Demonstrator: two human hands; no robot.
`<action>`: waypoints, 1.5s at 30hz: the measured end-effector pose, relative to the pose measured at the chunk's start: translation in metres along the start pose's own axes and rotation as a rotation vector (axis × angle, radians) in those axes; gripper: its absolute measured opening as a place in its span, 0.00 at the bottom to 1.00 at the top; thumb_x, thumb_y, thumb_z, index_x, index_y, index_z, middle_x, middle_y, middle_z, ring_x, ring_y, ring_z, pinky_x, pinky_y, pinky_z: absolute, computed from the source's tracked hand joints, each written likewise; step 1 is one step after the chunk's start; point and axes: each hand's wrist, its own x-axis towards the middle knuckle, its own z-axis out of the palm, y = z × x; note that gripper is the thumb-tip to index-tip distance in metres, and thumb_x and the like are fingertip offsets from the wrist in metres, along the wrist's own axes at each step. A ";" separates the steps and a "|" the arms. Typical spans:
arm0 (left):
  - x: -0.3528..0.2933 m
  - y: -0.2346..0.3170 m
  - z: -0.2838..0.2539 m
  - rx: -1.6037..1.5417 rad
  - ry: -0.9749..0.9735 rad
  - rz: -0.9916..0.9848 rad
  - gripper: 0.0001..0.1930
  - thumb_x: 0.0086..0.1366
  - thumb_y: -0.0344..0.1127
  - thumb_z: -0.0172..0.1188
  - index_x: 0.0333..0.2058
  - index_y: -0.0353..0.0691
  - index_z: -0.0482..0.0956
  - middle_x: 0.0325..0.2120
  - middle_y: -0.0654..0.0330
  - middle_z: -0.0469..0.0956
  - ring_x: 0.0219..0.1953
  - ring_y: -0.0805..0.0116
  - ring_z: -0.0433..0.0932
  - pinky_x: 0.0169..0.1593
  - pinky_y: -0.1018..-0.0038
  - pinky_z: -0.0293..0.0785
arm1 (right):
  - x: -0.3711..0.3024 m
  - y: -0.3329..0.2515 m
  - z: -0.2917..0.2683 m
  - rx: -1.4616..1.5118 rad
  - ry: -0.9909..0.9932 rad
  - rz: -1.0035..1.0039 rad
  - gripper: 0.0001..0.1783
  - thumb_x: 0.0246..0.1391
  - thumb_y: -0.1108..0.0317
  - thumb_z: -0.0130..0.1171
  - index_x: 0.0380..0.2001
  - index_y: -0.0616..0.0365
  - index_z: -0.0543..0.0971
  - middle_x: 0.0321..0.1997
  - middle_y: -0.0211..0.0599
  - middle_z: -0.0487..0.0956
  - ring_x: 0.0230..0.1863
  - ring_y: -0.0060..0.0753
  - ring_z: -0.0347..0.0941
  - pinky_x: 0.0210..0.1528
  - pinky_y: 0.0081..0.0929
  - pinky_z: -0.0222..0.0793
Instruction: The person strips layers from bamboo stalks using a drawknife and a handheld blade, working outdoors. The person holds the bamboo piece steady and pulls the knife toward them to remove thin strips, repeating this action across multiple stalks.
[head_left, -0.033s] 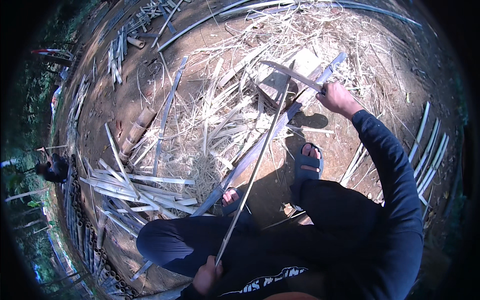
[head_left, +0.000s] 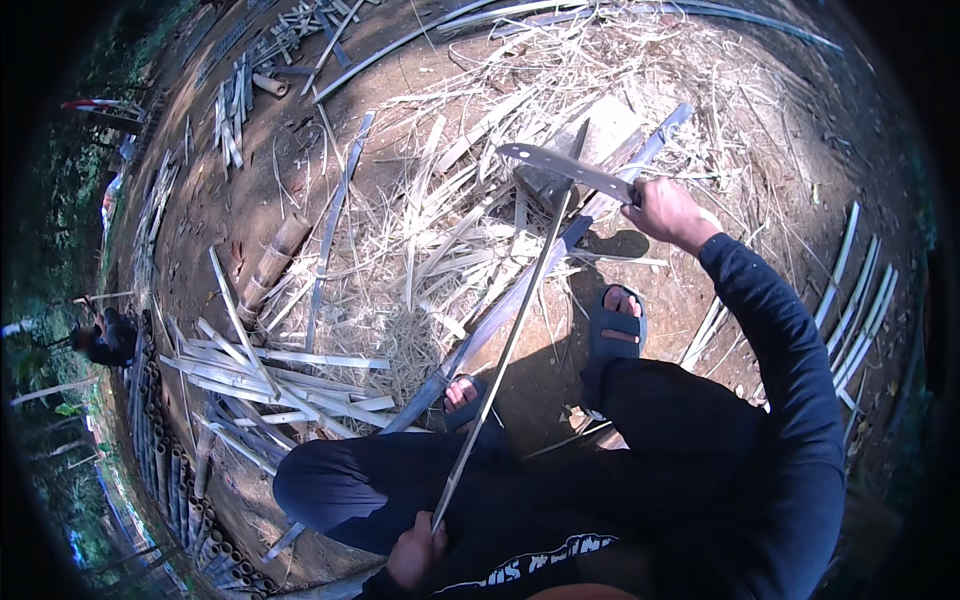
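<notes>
My left hand [head_left: 416,552], low and close to my body, is closed around the near end of a long, thin bamboo strip [head_left: 508,372]. The strip slants away to the far right, and its far end meets the blade of a machete [head_left: 570,170] over a wooden block [head_left: 545,185]. My right hand [head_left: 668,212] grips the machete's handle, which is mostly hidden by the fingers. The broad blade points left, its flat side turned up into view. Beneath the strip, a wider bamboo slat [head_left: 490,322] runs diagonally past the block.
Pale shavings [head_left: 470,250] cover the ground around the block. Split bamboo pieces [head_left: 270,375] lie piled at left, beside a bamboo log [head_left: 275,262]. More strips [head_left: 862,305] lie at right. Another person [head_left: 108,338] is at the far left. My sandalled foot [head_left: 617,325] stands near the slat.
My right hand has drawn the machete slightly nearer and to the left, and the blade has turned to show more of its flat side. My left hand stays in place.
</notes>
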 end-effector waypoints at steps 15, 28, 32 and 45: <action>0.007 0.007 0.000 -0.090 0.005 0.050 0.10 0.71 0.39 0.51 0.37 0.38 0.66 0.17 0.40 0.74 0.24 0.35 0.78 0.25 0.47 0.71 | -0.028 -0.019 0.007 0.092 -0.057 -0.030 0.20 0.53 0.54 0.62 0.32 0.65 0.79 0.24 0.56 0.80 0.31 0.56 0.81 0.38 0.45 0.77; 0.004 0.000 -0.009 -0.207 -0.045 0.157 0.10 0.73 0.38 0.49 0.36 0.37 0.66 0.15 0.45 0.71 0.21 0.39 0.76 0.24 0.55 0.68 | -0.028 -0.027 0.008 -0.046 -0.113 -0.083 0.21 0.52 0.53 0.63 0.37 0.62 0.77 0.24 0.56 0.80 0.28 0.55 0.81 0.33 0.47 0.77; 0.008 0.009 -0.022 -0.313 -0.155 0.111 0.11 0.74 0.38 0.47 0.36 0.36 0.66 0.15 0.51 0.69 0.18 0.51 0.75 0.24 0.63 0.67 | -0.070 -0.062 0.015 0.008 -0.158 -0.215 0.21 0.50 0.55 0.66 0.35 0.60 0.73 0.24 0.53 0.80 0.30 0.60 0.79 0.34 0.50 0.74; 0.010 -0.011 -0.019 -0.453 -0.218 0.121 0.14 0.76 0.40 0.44 0.35 0.35 0.69 0.17 0.58 0.70 0.20 0.68 0.72 0.28 0.68 0.69 | -0.045 -0.022 0.016 -0.009 -0.070 -0.064 0.20 0.51 0.56 0.64 0.35 0.62 0.76 0.24 0.54 0.80 0.29 0.56 0.80 0.34 0.47 0.76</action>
